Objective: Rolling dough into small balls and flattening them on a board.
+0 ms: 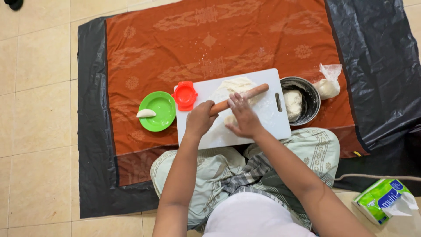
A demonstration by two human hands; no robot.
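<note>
My left hand (pixel 199 118) grips the near end of a wooden rolling pin (pixel 250 94) that lies slanted across a white cutting board (pixel 272 120). My right hand (pixel 243 116) rests on the board beside the pin, its floury fingers over a small lump of dough (pixel 230 120). A flattened sheet of dough (pixel 237 84) lies under the far part of the pin. A red round dumpling press (pixel 184 95) sits at the board's left corner.
A green plate (pixel 163 112) with one folded dumpling (pixel 146 113) is left of the board. A metal bowl (pixel 312 98) of dough and a plastic bag of flour (pixel 328 85) are right. A tissue pack (pixel 383 199) lies on the floor. Orange cloth (pixel 210 39) covers black plastic sheeting (pixel 377 52).
</note>
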